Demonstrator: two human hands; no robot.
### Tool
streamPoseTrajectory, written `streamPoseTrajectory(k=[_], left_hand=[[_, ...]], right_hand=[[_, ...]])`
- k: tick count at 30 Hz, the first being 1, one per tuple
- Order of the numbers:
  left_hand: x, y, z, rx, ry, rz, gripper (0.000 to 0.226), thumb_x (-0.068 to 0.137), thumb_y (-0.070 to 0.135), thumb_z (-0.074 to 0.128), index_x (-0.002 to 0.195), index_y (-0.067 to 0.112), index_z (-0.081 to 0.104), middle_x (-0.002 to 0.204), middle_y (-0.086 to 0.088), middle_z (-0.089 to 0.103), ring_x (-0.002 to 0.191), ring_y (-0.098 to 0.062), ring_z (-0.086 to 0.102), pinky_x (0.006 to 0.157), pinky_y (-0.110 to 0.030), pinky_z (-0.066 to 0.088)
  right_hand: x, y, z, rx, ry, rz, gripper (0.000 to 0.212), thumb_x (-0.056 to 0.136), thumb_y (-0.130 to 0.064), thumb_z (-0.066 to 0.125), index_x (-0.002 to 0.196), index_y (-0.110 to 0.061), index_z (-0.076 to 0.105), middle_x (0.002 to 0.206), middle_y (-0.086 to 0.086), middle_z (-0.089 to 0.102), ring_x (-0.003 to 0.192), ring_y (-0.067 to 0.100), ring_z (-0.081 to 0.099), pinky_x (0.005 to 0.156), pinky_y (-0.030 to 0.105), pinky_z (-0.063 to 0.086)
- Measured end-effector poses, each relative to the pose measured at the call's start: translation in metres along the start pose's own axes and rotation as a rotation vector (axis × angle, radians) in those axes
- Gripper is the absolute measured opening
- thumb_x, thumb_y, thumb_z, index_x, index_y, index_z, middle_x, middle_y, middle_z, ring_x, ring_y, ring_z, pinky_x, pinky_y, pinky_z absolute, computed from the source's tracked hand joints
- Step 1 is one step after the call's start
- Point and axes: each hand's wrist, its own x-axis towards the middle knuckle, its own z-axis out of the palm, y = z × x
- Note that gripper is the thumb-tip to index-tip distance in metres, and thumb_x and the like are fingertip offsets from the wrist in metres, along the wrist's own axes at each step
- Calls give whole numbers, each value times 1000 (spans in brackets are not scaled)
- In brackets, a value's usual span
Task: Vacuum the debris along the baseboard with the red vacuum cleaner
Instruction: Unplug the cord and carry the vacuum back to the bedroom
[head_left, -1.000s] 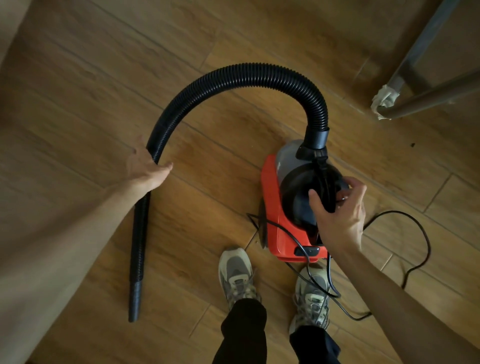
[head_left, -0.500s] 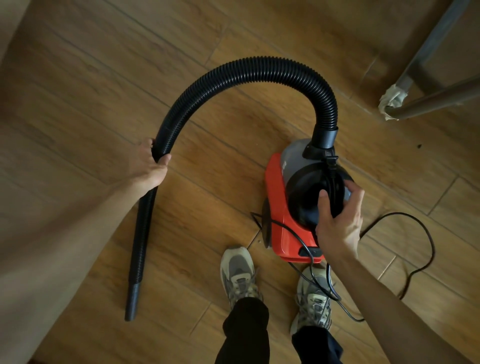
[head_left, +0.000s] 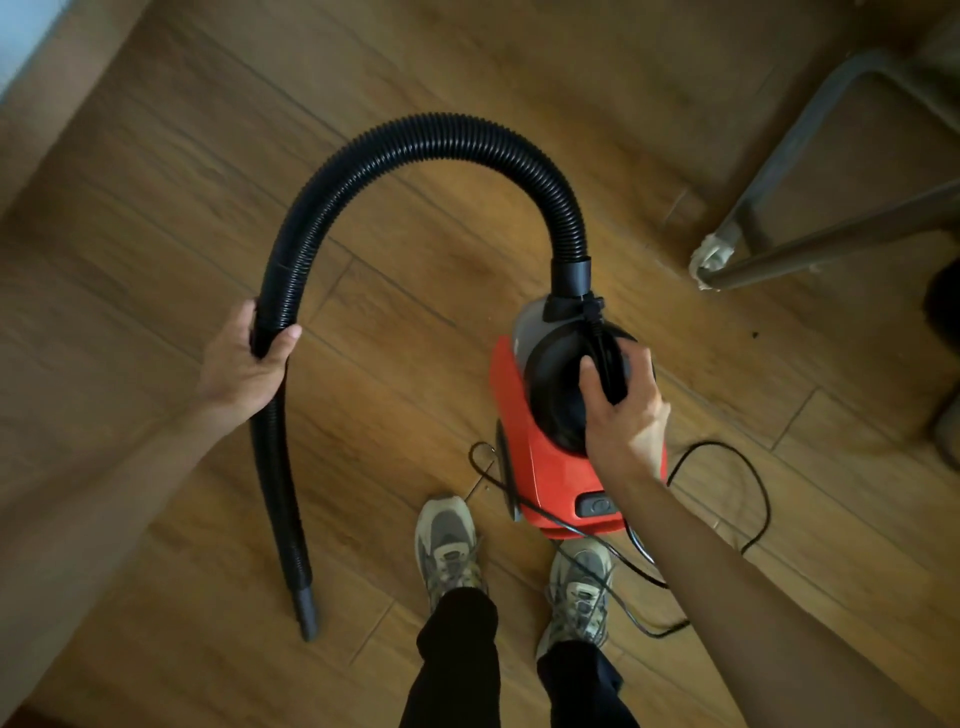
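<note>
The left hand (head_left: 244, 364) is wrapped around the black ribbed flexible hose (head_left: 441, 135) partway along its length, thumb over the front and the rest of the hand behind. The right hand (head_left: 626, 410) is curled round the black carrying handle (head_left: 605, 358) on top of the red canister vacuum cleaner (head_left: 550, 467). That body stands, or hangs just off the boards (I cannot tell which), near the middle of the wooden plank floor (head_left: 519, 78), just ahead of the person's grey trainers (head_left: 447, 540).

From the left hand the hose drops to its plain dark nozzle tip (head_left: 306, 608), which points down towards the floor's lower left, close to the pale tan baseboard strip (head_left: 57, 88) along the left edge. Upward it arches over and plugs into the front of the vacuum. A thin black power cord (head_left: 748, 478) loops over the floor to the right.

By my judgement the work has barely begun: both hands are busy carrying and positioning, and the nozzle is not pressed to the skirting. No debris is distinguishable along the baseboard; one dark speck (head_left: 755, 334) lies near the wrapped foot of a grey metal furniture leg (head_left: 714, 254) towards the right edge.

No brand or label is readable; the dark switch panel (head_left: 597, 505) carries a mark too small to make out.
</note>
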Motion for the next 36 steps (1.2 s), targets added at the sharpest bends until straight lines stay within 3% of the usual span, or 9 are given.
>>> streamPoseTrajectory(k=[6, 9, 14, 18, 22, 27, 32, 36], left_hand=[[-18, 65, -78, -35, 84, 30, 29, 97, 41, 57, 106, 14, 50, 79, 6, 55, 69, -11, 53, 57, -21, 34], [-31, 98, -122, -89, 111, 38, 31, 96, 45, 58, 103, 16, 51, 82, 5, 59, 80, -19, 58, 67, -29, 43], [-62, 147, -199, -158, 188, 89, 28, 95, 46, 60, 105, 21, 52, 92, 1, 66, 85, -21, 60, 82, -35, 48], [-85, 184, -270, -152, 256, 122, 34, 96, 45, 59, 114, 17, 55, 92, 4, 62, 85, -20, 57, 79, -32, 46], [-111, 216, -344, -159, 352, 156, 29, 95, 47, 58, 104, 21, 49, 80, 4, 60, 78, -24, 60, 70, -32, 45], [-162, 249, -425, -239, 480, 189, 29, 95, 48, 58, 104, 21, 49, 68, -3, 61, 60, -24, 62, 54, -30, 45], [-220, 279, -495, -308, 609, 207, 28, 96, 46, 57, 100, 20, 48, 68, -2, 62, 61, -23, 62, 54, -29, 43], [-256, 290, -553, -355, 667, 203, 28, 96, 43, 58, 102, 17, 49, 73, -3, 62, 65, -23, 62, 54, -28, 42]], right_hand=[[5, -88, -37, 2, -32, -73, 22, 97, -32, 57, 119, -27, 56, 89, -17, 62, 81, -10, 58, 59, 2, 41], [5, -143, -62, -3, -15, -149, 20, 97, -31, 58, 116, -24, 57, 85, -19, 60, 79, -9, 57, 59, 6, 40], [-3, -243, -105, 26, 21, -260, 18, 97, -30, 58, 113, -25, 58, 87, -11, 61, 83, 11, 58, 72, 25, 42], [-15, -324, -142, 37, 42, -341, 17, 96, -33, 57, 112, -26, 57, 89, -10, 62, 85, 11, 59, 77, 30, 47], [-35, -407, -177, 47, 64, -418, 14, 97, -34, 56, 110, -30, 56, 85, -18, 56, 79, 3, 55, 72, 30, 46], [-77, -502, -220, 79, 121, -515, 15, 97, -32, 57, 110, -26, 59, 82, -13, 59, 73, 2, 55, 68, 26, 44], [-122, -590, -255, 98, 136, -631, 22, 96, -32, 59, 113, -18, 61, 85, -3, 61, 84, 19, 55, 75, 29, 41], [-154, -649, -276, 88, 107, -695, 22, 96, -35, 57, 111, -19, 58, 97, 8, 65, 95, 29, 56, 84, 41, 47]])
